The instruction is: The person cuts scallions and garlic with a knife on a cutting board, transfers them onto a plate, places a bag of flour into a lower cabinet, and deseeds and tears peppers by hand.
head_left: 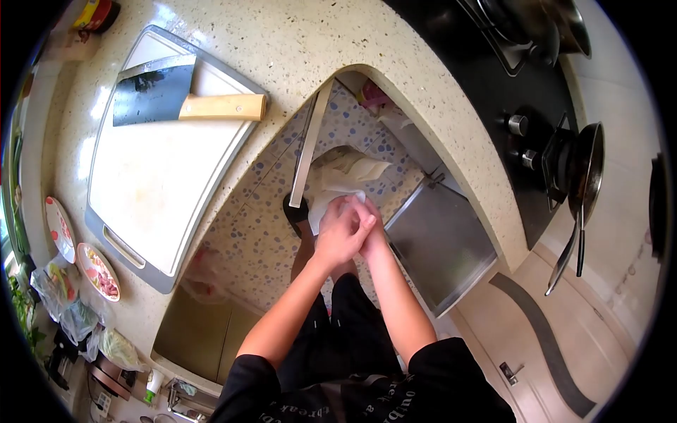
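Note:
My left hand point(340, 238) and my right hand point(371, 227) are pressed together in front of my body, over the floor gap between the counters. A small piece of crumpled white tissue point(360, 195) pokes out at the fingertips, and the fingers hide the rest of it. Just beyond the hands, a bin with a pale liner point(356, 169) stands on the floor, beside an open drawer or door edge point(310, 148).
A cleaver point(159, 92) lies on a white cutting board point(162, 176) on the left counter. Plates of chopped food point(99, 272) and plastic bags point(74, 303) are at lower left. Pans point(589, 173) sit on the black stove point(493, 92) at right, above an open metal panel point(443, 236).

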Tool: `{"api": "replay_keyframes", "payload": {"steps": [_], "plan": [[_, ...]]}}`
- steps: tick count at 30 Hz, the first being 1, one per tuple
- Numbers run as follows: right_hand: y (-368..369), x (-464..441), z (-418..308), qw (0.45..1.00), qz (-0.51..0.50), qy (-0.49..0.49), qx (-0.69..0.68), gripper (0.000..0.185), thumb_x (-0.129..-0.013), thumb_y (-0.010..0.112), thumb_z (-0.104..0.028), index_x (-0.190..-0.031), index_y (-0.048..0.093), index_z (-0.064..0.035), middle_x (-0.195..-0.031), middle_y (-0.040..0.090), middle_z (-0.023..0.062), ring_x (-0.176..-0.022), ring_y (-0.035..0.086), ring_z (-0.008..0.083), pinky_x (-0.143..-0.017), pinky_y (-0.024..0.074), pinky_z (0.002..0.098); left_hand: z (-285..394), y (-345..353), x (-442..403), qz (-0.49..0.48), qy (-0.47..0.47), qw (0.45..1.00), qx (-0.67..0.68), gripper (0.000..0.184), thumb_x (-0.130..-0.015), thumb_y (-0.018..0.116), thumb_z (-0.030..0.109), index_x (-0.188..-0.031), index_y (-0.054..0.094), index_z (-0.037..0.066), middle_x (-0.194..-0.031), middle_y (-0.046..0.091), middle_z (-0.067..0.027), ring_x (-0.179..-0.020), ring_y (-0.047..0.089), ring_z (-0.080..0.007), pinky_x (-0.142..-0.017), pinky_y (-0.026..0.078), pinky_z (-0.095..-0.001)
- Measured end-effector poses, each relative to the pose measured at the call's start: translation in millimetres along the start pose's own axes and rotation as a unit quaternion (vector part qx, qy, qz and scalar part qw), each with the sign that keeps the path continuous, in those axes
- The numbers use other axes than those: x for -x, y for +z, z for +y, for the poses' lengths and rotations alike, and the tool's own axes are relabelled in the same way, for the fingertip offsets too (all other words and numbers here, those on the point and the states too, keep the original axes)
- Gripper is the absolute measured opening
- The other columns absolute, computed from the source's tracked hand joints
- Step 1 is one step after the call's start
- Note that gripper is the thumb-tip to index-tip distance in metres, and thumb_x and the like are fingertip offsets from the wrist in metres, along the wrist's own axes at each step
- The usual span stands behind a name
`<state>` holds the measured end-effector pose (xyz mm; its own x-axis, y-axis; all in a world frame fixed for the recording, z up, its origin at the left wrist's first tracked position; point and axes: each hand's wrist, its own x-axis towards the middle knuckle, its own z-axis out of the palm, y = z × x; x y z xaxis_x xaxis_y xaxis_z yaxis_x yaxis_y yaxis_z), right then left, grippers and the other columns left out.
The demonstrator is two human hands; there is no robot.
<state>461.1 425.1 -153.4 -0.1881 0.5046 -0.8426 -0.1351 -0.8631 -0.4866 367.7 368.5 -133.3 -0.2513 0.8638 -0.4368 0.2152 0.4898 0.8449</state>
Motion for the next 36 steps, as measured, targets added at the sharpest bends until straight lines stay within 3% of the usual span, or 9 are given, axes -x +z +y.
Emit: {"api": "replay_keyframes", "payload": {"steps": [5, 7, 9, 12, 19, 20, 24, 28, 36], "plan": [[-0.9, -24.6, -4.5, 0.997, -0.011, -0.013, -0.069, 0.018, -0.102, 0.065, -0.020, -0.104, 0.067, -0.0023, -0.102, 0.067, 0.0065, -0.095, 0.063, 0.0185, -0.083, 0.0514, 0.0336, -4.6, -8.1, 9.6, 0.115, 0.055, 0.992, -0.012, 0.053, -0.092, 0.071, 0.026, -0.136, 0.061, 0.000, -0.138, 0.058, -0.0248, -0.127, 0.058, -0.0403, -0.107, 0.048, -0.0437], [-5.9, -44.1, 4.6, 0.996, -0.032, -0.051, -0.070, 0.018, -0.102, 0.065, -0.020, -0.104, 0.067, -0.0018, -0.100, 0.066, 0.0061, -0.095, 0.063, 0.0184, -0.083, 0.0521, 0.0347, -13.9, -20.8, 21.7, 0.163, 0.001, 0.987, -0.005, 0.037, -0.090, 0.071, 0.016, -0.121, 0.066, -0.002, -0.132, 0.063, -0.0208, -0.122, 0.062, -0.0332, -0.105, 0.049, -0.0406], [-5.8, -57.2, 5.6, 0.995, -0.042, -0.083, -0.037, 0.019, -0.102, 0.065, -0.021, -0.103, 0.067, -0.0017, -0.100, 0.066, 0.0056, -0.094, 0.063, 0.0181, -0.083, 0.0521, 0.0348, -13.0, -36.7, 27.4, 0.220, -0.199, 0.938, 0.181, 0.035, -0.090, 0.068, 0.015, -0.121, 0.060, 0.000, -0.120, 0.063, -0.0178, -0.114, 0.061, -0.0297, -0.102, 0.048, -0.0418], [-1.5, -66.5, -3.6, 0.998, -0.033, -0.049, -0.036, 0.018, -0.102, 0.065, -0.019, -0.103, 0.067, -0.0018, -0.099, 0.066, 0.0047, -0.092, 0.062, 0.0163, -0.080, 0.0508, 0.0335, -27.7, -56.6, 22.5, 0.373, -0.140, 0.901, 0.171, 0.047, -0.092, 0.060, 0.007, -0.136, 0.047, -0.002, -0.129, 0.056, -0.0182, -0.122, 0.055, -0.0306, -0.111, 0.039, -0.0406], [20.5, -108.8, -29.4, 0.996, -0.023, -0.086, 0.003, 0.019, -0.100, 0.067, -0.024, -0.105, 0.070, -0.0053, -0.098, 0.067, 0.0004, -0.088, 0.060, 0.0116, -0.074, 0.0459, 0.0286, 2.7, -80.7, -23.2, 0.181, 0.035, 0.971, 0.150, 0.080, -0.083, 0.048, -0.003, -0.161, 0.027, 0.001, -0.160, 0.036, -0.0225, -0.140, 0.046, -0.0314, -0.115, 0.038, -0.0364], [22.7, -115.9, -38.0, 0.995, -0.019, -0.094, 0.013, 0.019, -0.100, 0.067, -0.024, -0.105, 0.070, -0.0060, -0.098, 0.067, -0.0001, -0.088, 0.059, 0.0114, -0.074, 0.0454, 0.0282, 12.6, -80.6, -28.0, 0.211, 0.039, 0.969, 0.125, 0.071, -0.090, 0.054, 0.002, -0.158, 0.036, 0.004, -0.152, 0.050, -0.0230, -0.127, 0.059, -0.0263, -0.104, 0.048, -0.0336], [32.3, -151.8, -68.2, 0.993, -0.004, -0.117, 0.031, 0.016, -0.098, 0.068, -0.024, -0.103, 0.072, -0.0084, -0.095, 0.068, -0.0009, -0.087, 0.058, 0.0108, -0.077, 0.0430, 0.0275, 20.0, -78.7, -45.2, 0.244, -0.039, 0.969, -0.023, 0.054, -0.094, 0.068, 0.016, -0.145, 0.056, 0.005, -0.115, 0.070, -0.0271, -0.097, 0.070, -0.0427, -0.082, 0.058, -0.0447], [54.1, -177.3, -97.0, 0.982, -0.015, -0.183, 0.044, 0.014, -0.097, 0.067, -0.024, -0.096, 0.071, -0.0102, -0.094, 0.068, -0.0001, -0.092, 0.058, 0.0122, -0.083, 0.0409, 0.0301, 17.4, -71.5, -44.4, 0.259, -0.029, 0.964, -0.061, 0.052, -0.095, 0.069, 0.016, -0.144, 0.057, 0.007, -0.109, 0.071, -0.0241, -0.092, 0.071, -0.0413, -0.078, 0.058, -0.0439], [42.4, -301.4, -111.4, 0.962, 0.051, -0.257, 0.074, 0.028, -0.099, 0.062, -0.018, -0.124, 0.066, -0.0057, -0.116, 0.068, 0.0052, -0.107, 0.063, 0.0167, -0.091, 0.0498, 0.0331, 13.6, -77.6, -46.6, 0.264, 0.011, 0.961, -0.078, 0.052, -0.095, 0.069, 0.015, -0.145, 0.057, 0.009, -0.113, 0.071, -0.0222, -0.092, 0.071, -0.0403, -0.077, 0.059, -0.0431]]}}
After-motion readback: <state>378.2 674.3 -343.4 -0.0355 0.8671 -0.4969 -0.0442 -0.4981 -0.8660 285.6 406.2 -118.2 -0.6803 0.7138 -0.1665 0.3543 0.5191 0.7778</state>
